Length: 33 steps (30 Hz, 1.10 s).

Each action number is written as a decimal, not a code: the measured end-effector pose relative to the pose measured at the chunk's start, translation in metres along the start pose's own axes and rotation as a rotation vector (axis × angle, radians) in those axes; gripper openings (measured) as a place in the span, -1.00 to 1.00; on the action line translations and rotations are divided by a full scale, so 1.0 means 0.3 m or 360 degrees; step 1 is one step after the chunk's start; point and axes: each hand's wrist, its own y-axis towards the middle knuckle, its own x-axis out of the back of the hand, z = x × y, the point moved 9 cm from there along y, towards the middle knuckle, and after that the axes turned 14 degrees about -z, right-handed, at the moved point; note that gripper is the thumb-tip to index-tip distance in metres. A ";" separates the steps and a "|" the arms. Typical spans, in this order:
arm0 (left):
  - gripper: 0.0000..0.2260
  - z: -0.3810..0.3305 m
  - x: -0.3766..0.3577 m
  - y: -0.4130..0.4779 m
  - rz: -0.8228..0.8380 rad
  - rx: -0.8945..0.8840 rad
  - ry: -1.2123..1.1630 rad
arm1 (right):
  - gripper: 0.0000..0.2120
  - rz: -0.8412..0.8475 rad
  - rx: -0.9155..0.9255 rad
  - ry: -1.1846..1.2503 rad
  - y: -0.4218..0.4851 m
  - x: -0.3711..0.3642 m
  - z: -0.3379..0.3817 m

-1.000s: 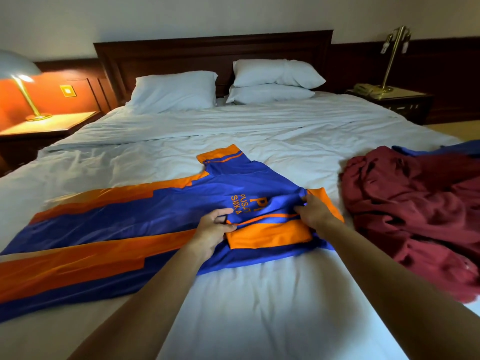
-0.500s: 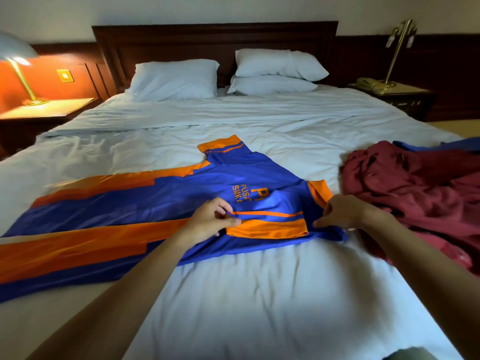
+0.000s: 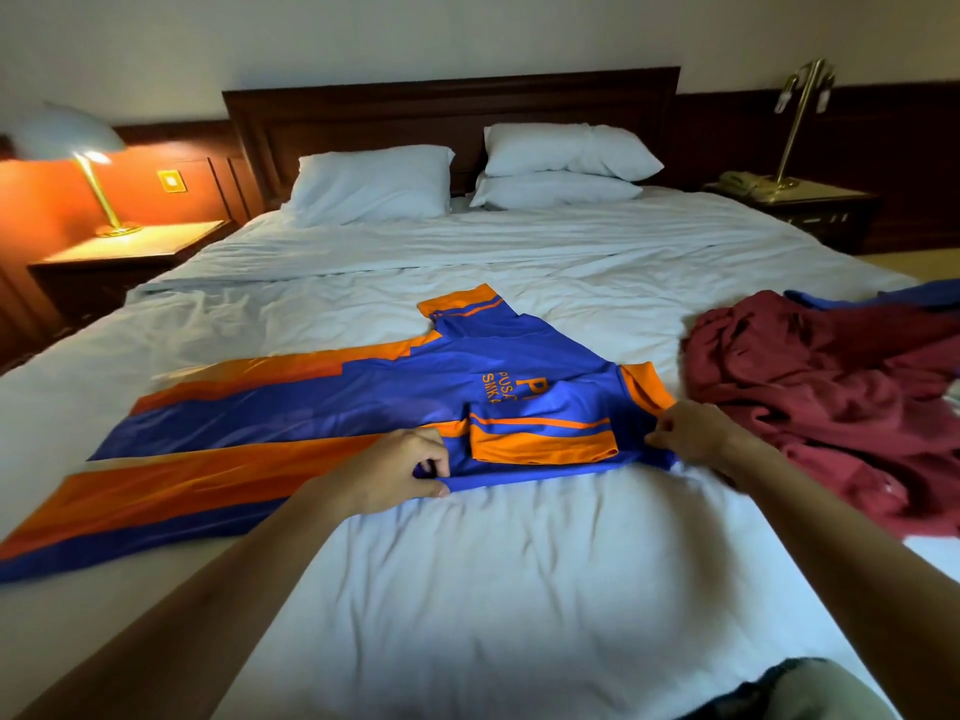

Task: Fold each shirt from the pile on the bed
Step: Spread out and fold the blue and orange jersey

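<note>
My left hand (image 3: 395, 472) is now pinching the near blue edge of the blue-and-orange jersey (image 3: 363, 402), having moved down off the folded sleeve (image 3: 540, 441). My right hand (image 3: 696, 433) is still pinching the shoulder beside the orange collar. The jersey is lying flat on the bed (image 3: 519, 589), beside the maroon shirt pile (image 3: 831, 397).

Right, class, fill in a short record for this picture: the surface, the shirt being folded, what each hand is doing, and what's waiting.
surface: white bed
shirt in work: blue and orange shirt, spread flat, near sleeve folded in over the chest
left hand: pinches the shirt's near edge
right hand: grips the shirt's collar end
waiting: maroon pile, crumpled at the right
</note>
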 end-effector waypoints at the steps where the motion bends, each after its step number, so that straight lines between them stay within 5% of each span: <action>1: -0.86 -0.005 0.001 -0.003 -0.0002 -0.0014 -0.0019 | -0.74 -0.0060 -0.0020 0.0100 -0.001 0.020 -0.004; 5: -0.83 -0.016 0.007 -0.011 0.0010 0.0014 0.0005 | -0.84 -0.0297 -0.0159 0.0124 0.010 0.127 -0.076; 14: -0.89 -0.055 -0.010 -0.030 0.0117 0.0015 0.0010 | -0.91 0.0016 -0.0158 -0.0073 0.002 0.107 -0.050; 20: -0.87 -0.006 0.008 -0.068 0.0151 0.0225 -0.0134 | -0.66 0.0037 -0.0009 0.0040 -0.007 0.040 -0.018; 26: -0.88 0.168 0.080 -0.082 -0.0102 0.0566 -0.0045 | -0.40 0.0264 0.0112 -0.0358 -0.013 0.025 -0.006; 30: -0.49 0.309 0.068 -0.155 0.0064 0.0788 0.0304 | -0.51 -0.0126 0.0282 -0.0098 0.024 0.068 0.123; 33: -0.36 0.406 0.038 -0.213 0.0223 0.0929 0.0435 | -0.54 -0.0121 0.0414 0.0252 0.007 0.005 0.238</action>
